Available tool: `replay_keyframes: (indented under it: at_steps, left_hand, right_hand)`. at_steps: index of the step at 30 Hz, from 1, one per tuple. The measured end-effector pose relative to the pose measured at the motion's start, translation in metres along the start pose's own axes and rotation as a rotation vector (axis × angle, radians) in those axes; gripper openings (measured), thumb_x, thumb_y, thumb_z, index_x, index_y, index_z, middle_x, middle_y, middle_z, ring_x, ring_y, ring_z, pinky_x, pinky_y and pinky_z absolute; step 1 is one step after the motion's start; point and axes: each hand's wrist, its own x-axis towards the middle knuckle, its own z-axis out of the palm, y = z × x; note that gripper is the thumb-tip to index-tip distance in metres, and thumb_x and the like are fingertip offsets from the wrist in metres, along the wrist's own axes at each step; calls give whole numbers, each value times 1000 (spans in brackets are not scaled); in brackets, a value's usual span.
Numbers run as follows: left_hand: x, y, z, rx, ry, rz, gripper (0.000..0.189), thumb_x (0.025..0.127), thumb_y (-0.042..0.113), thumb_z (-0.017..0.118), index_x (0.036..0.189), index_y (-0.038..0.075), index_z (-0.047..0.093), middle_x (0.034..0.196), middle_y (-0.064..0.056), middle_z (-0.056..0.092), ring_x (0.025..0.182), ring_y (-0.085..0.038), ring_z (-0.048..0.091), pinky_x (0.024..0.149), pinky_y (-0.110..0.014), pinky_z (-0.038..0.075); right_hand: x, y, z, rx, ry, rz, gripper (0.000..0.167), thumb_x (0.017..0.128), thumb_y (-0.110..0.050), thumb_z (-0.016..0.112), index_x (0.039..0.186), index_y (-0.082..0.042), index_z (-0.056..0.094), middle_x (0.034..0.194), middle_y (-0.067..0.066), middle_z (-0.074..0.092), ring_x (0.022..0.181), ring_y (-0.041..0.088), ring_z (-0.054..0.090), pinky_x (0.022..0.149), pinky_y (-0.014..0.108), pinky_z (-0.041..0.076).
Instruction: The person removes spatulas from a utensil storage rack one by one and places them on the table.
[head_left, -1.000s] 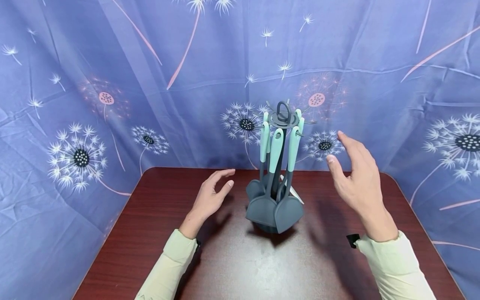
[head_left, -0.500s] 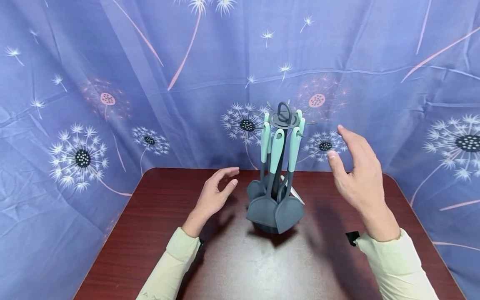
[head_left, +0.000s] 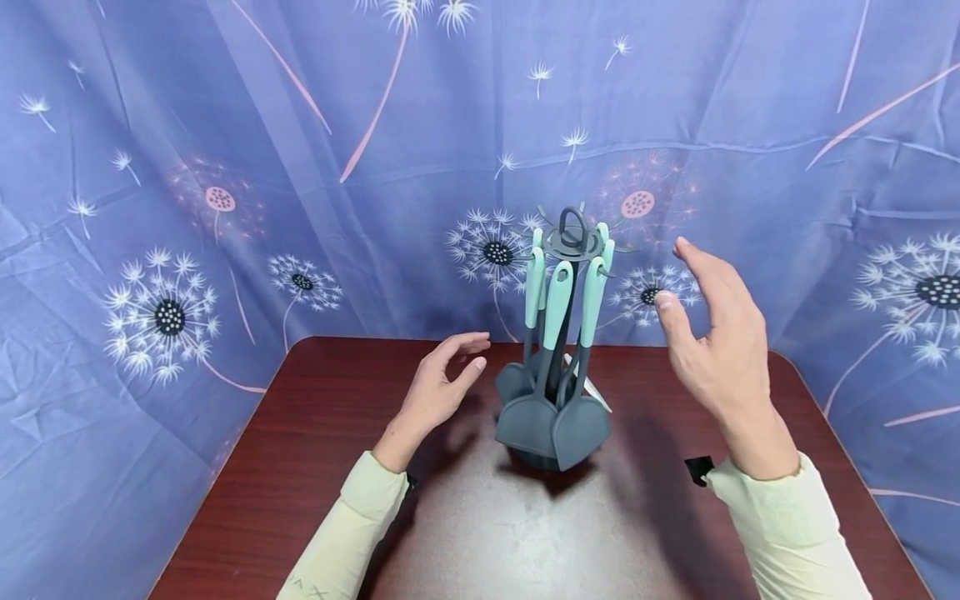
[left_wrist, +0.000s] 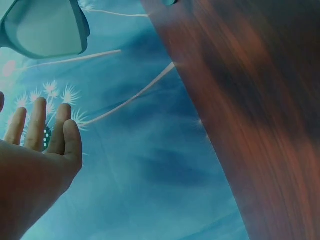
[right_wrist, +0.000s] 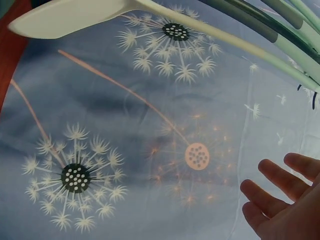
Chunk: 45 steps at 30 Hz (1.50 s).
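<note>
A dark utensil stand with a ring on top (head_left: pixel 573 237) stands upright on the table. Several kitchen utensils with mint handles (head_left: pixel 558 304) hang from its hooks, among them a dark wide-headed turner (head_left: pixel 581 433) at the front. Behind, on the right side, shows a white utensil head (head_left: pixel 592 390), seen large as a pale flat head (right_wrist: pixel 70 20) in the right wrist view. My left hand (head_left: pixel 441 382) hovers left of the stand, fingers loosely bent, apart from the utensils. My right hand (head_left: pixel 720 342) is raised on the other side, thumb and fingers spread, holding nothing.
The dark red wooden table (head_left: pixel 300 467) has its far edge close behind the stand. A blue curtain with dandelion prints (head_left: pixel 405 208) encloses the back and both sides. A small black piece (head_left: pixel 699 469) sits at the right cuff.
My left hand has moved rightward, closer to the stand. My right hand has risen slightly. The stand and utensils keep their place, with the whole view shifting a little.
</note>
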Motion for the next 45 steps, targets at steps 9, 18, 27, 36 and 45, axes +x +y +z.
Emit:
replay_keyframes:
  at_steps: [9,18,27,36,45]
  left_hand:
    - [5,4,3,-10,-10,13,38,105,19,68,144,17,65,131,-2,73,124,-20,67,107,-49,53]
    - [11,9,7,-33,-19,28,37,105,17,68,142,20,66,129,-6,74,122,-21,68,106,-49,53]
    - [17,15,13,-70,-51,33,37,105,15,68,142,20,66,129,-3,74,121,-15,69,105,-40,55]
    - [21,23,17,-78,-73,26,37,105,15,68,141,20,66,127,3,74,121,-11,68,105,-35,54]
    - [27,27,19,-103,-95,41,38,106,19,68,144,18,65,129,1,73,123,-14,68,106,-41,54]
  right_hand:
    - [10,-13,2,51,28,-61,55,100,-31,66,153,-19,59,144,7,66,135,29,59,117,31,40]
    - [18,-26,3,73,38,-98,54,100,-30,65,152,-16,61,143,9,67,133,29,60,116,29,40]
    - [25,-39,6,127,46,-130,55,100,-33,63,150,-12,62,142,12,67,133,27,60,117,29,40]
    - [29,-51,8,161,53,-141,55,99,-35,63,147,-8,64,141,16,67,132,30,60,117,31,40]
    - [32,-63,9,189,58,-150,62,102,-52,61,147,-9,64,143,13,67,132,28,60,118,32,40]
